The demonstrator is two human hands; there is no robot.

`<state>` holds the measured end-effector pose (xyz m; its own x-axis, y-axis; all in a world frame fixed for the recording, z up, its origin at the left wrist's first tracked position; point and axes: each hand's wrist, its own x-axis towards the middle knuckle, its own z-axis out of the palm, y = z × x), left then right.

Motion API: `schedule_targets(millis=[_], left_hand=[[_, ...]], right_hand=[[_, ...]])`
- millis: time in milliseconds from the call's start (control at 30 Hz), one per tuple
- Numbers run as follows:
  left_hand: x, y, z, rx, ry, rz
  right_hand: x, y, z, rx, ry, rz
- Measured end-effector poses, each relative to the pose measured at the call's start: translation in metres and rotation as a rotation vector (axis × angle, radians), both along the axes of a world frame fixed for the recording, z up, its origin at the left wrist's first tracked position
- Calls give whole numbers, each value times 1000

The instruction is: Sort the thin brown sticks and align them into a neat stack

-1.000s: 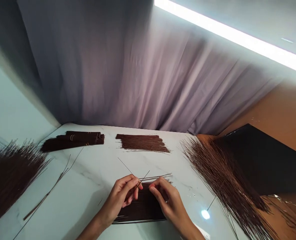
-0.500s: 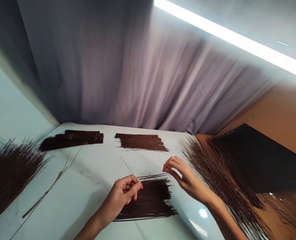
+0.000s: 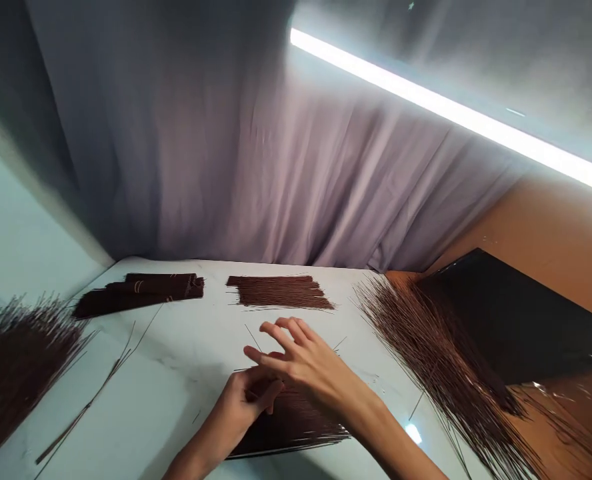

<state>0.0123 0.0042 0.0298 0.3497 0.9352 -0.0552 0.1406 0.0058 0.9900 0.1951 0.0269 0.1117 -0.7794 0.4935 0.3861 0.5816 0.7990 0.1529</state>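
My left hand (image 3: 243, 407) is closed in a pinch low in the middle, and a thin dark stick (image 3: 253, 337) rises from it, slanting up to the left. Crossing above it is my right hand (image 3: 306, 363), fingers stretched and spread, covering part of the left fingers. Whether the two hands touch cannot be seen. Beneath both lies a flat layer of dark brown sticks (image 3: 296, 430) set side by side, partly hidden by the hands.
Toward the table's (image 3: 146, 400) back lie a smaller row of brown sticks (image 3: 281, 293) and dark rolled bundles (image 3: 161, 288). Loose stick heaps lie left (image 3: 21, 373) and right (image 3: 441, 360), beside a black panel (image 3: 506, 320). A few thin sticks (image 3: 93, 397) lie left of my hands.
My right hand has moved left from beside the layer to over my left hand, its fingers spreading. My left hand keeps its pinch. The view has tilted slightly upward.
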Motion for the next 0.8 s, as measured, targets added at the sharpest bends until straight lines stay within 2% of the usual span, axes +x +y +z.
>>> schedule_targets(millis=[100,233,333,467,533,600,667,733,800], left_hand=[[-1,2,-1,-24,1,23],[-5,9,-7,-50,4,46],[-6,12,-14,-1,15,52],[-7,13,-21,-20,41,60],[-9,15,-24,-43,40,53],[-10,15,-26,-50,30,47],[-9,14,-24,-69,23,50],[-5,10,-18,-75,1,56],[1,3,-9,-43,-56,73]], right_hand=[[6,12,-15,94,-62,-45],[32,14,-44,13,44,-155],[36,12,-60,-49,129,-234],[40,3,-60,-57,232,-273],[45,-12,-60,-86,449,-341],[44,-34,-67,-180,780,-478],[31,-57,-86,-358,1060,-603],[6,-75,-110,-588,1172,-617],[-25,-84,-131,-755,1209,-548]])
